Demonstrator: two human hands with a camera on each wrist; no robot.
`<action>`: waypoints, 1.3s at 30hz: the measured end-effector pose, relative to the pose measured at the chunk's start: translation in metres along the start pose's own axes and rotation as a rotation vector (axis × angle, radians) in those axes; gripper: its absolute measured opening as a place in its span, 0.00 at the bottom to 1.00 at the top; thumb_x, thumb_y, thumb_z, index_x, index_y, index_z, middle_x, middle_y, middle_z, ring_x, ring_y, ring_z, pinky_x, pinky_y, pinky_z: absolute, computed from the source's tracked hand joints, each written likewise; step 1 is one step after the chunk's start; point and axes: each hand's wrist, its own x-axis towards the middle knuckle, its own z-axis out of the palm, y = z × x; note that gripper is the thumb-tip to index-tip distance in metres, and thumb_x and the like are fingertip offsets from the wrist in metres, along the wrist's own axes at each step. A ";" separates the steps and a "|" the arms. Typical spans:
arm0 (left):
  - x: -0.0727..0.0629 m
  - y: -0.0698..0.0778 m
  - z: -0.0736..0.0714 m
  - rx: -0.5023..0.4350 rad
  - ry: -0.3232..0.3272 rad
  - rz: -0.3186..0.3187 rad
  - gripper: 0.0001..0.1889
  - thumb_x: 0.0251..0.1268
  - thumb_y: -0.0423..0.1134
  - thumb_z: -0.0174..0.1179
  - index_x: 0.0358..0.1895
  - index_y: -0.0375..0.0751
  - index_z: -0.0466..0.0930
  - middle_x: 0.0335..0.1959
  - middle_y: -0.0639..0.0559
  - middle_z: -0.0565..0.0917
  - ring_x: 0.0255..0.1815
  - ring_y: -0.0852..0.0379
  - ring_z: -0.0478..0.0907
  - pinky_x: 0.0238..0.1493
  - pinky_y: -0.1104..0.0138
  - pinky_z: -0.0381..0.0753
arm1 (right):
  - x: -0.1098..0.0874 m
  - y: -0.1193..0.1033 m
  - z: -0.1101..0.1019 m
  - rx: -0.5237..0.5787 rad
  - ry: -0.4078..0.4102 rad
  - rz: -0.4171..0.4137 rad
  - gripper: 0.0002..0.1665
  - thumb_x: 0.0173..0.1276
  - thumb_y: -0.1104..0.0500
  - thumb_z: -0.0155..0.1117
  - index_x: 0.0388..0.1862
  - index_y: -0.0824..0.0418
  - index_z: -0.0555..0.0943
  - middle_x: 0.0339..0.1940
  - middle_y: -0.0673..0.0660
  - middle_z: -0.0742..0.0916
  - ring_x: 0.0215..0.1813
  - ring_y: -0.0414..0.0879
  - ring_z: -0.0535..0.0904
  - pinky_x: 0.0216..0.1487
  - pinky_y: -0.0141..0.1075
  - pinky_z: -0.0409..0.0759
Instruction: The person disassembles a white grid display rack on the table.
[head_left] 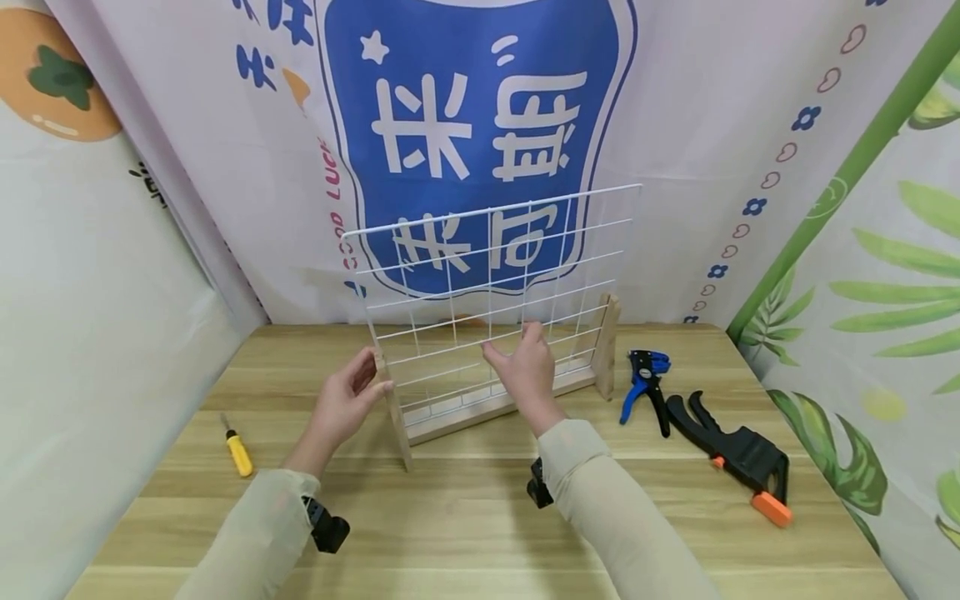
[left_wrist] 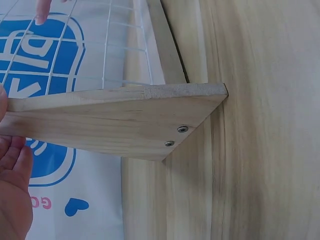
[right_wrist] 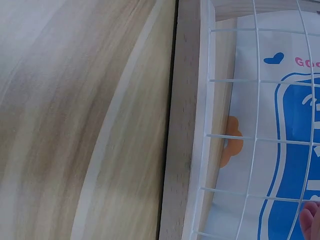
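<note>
A white wire grid panel (head_left: 491,283) stands upright in a wooden frame with a bottom rail (head_left: 465,417) and two side boards. My left hand (head_left: 341,408) grips the near-left side board (left_wrist: 100,120), thumb on one face and fingers on the other. Two metal screw heads (left_wrist: 182,129) show low on that board. Around the middle of the grid, my right hand (head_left: 525,371) holds the wires, its thumb stretched left; some of its fingers are hidden. The right side board (head_left: 606,346) stands apart from both hands.
A yellow-handled screwdriver (head_left: 238,450) lies at the left on the wood-grain table (head_left: 450,533). To the right are a blue and black wire stripper (head_left: 645,383) and a black and orange bar clamp (head_left: 738,454). A printed cloth (head_left: 675,150) hangs behind the frame.
</note>
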 end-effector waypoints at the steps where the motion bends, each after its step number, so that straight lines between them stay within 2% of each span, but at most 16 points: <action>1: -0.002 0.001 0.000 0.006 0.000 -0.003 0.36 0.60 0.29 0.60 0.68 0.25 0.52 0.66 0.30 0.60 0.67 0.39 0.61 0.65 0.62 0.65 | 0.000 0.000 0.000 0.002 0.002 -0.002 0.40 0.48 0.41 0.72 0.47 0.68 0.67 0.24 0.57 0.77 0.25 0.51 0.72 0.23 0.37 0.77; 9: -0.015 0.008 -0.001 0.059 0.018 -0.015 0.36 0.59 0.32 0.61 0.68 0.26 0.54 0.65 0.31 0.63 0.65 0.40 0.64 0.63 0.63 0.68 | -0.006 0.000 -0.002 0.036 0.007 0.002 0.40 0.49 0.43 0.71 0.49 0.68 0.68 0.32 0.61 0.80 0.30 0.52 0.74 0.28 0.39 0.80; 14: -0.023 0.006 0.000 0.060 0.035 0.000 0.35 0.58 0.33 0.63 0.66 0.26 0.58 0.62 0.30 0.66 0.63 0.40 0.66 0.61 0.63 0.70 | -0.012 -0.001 -0.002 0.054 0.013 0.007 0.38 0.50 0.43 0.70 0.49 0.68 0.68 0.32 0.59 0.79 0.30 0.52 0.74 0.29 0.39 0.79; 19: -0.030 0.003 0.002 0.058 0.044 0.005 0.35 0.58 0.36 0.63 0.67 0.28 0.58 0.63 0.32 0.67 0.63 0.42 0.67 0.60 0.66 0.70 | -0.016 0.000 -0.001 0.025 0.033 -0.015 0.37 0.50 0.43 0.69 0.48 0.66 0.68 0.32 0.59 0.79 0.31 0.52 0.74 0.30 0.39 0.80; 26: -0.035 0.004 0.003 0.025 0.060 0.051 0.32 0.57 0.36 0.64 0.65 0.31 0.63 0.60 0.34 0.71 0.62 0.44 0.70 0.60 0.69 0.70 | -0.019 -0.004 -0.005 0.003 0.048 -0.028 0.35 0.49 0.45 0.70 0.46 0.67 0.68 0.30 0.60 0.79 0.30 0.54 0.75 0.28 0.42 0.80; 32: -0.039 0.006 0.001 0.038 0.069 0.067 0.32 0.57 0.35 0.64 0.65 0.31 0.63 0.60 0.34 0.71 0.61 0.43 0.70 0.60 0.66 0.71 | -0.020 -0.019 -0.016 -0.005 -0.057 0.055 0.35 0.49 0.46 0.70 0.46 0.65 0.66 0.32 0.61 0.80 0.27 0.54 0.75 0.26 0.42 0.79; 39: -0.043 0.006 0.000 0.074 0.065 0.058 0.33 0.57 0.36 0.64 0.65 0.30 0.62 0.59 0.34 0.72 0.60 0.42 0.70 0.60 0.62 0.71 | -0.016 -0.032 -0.028 -0.088 -0.159 0.121 0.38 0.46 0.47 0.73 0.48 0.64 0.63 0.23 0.58 0.78 0.24 0.53 0.74 0.22 0.39 0.76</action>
